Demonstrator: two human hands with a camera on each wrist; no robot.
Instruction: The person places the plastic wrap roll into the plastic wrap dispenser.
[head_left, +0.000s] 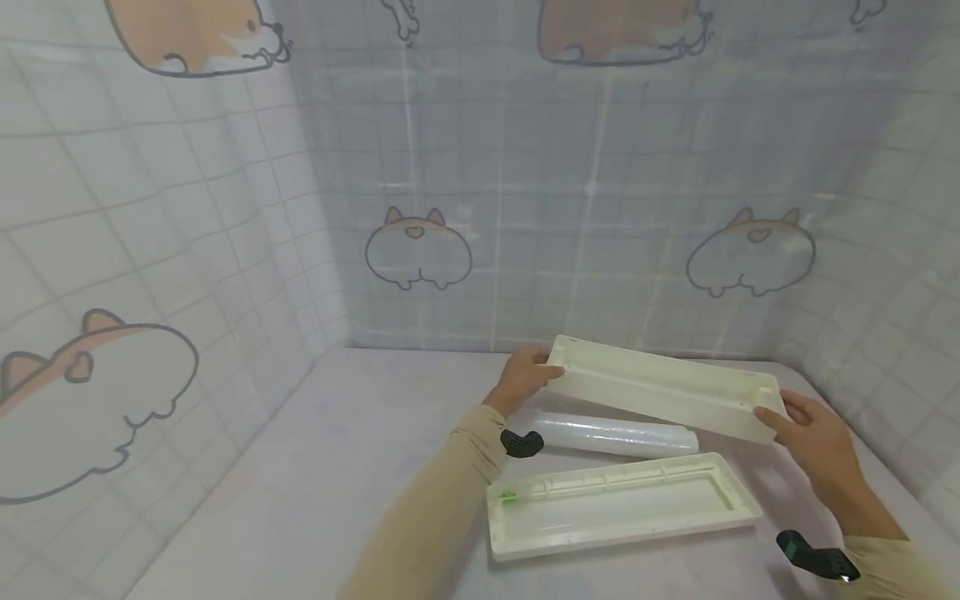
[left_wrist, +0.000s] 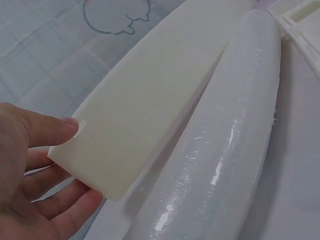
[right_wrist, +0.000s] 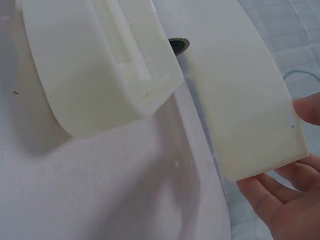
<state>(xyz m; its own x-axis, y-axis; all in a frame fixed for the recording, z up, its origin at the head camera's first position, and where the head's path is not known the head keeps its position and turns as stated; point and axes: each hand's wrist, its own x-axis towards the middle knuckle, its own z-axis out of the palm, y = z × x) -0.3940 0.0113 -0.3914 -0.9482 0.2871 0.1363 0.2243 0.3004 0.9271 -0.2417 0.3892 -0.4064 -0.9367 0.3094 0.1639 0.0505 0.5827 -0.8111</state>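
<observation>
A: Holding what, exactly?
B: A long cream plastic trough [head_left: 660, 402], just beyond the cling-film roll [head_left: 618, 435]. Off the table [head_left: 300, 475] by the look of things, opening upward, sloping down toward the right.

A: And the grip?
B: Clamped on the trough at 2 ends. At 1, the left hand [head_left: 521, 379], thumb on the near wall, fingers behind and beneath; at the other, the right hand [head_left: 813, 437], likewise pinching a corner.

A: Heavy?
B: Probably light for such a length, and fairly stiff. Smooth-walled, so perhaps slippery; might crack if dropped.

A: Best hold, then?
B: Right there, by the 2 ends, for balance. Not by a thin long wall.

A: And on this side of the roll?
B: A shallow cream plastic tray [head_left: 622, 533] with a green tab [head_left: 509, 497] near the left end. Likely rigid too; best lifted by the rim. As for the roll: glossy, probably slick, better cradled from underneath.
</observation>
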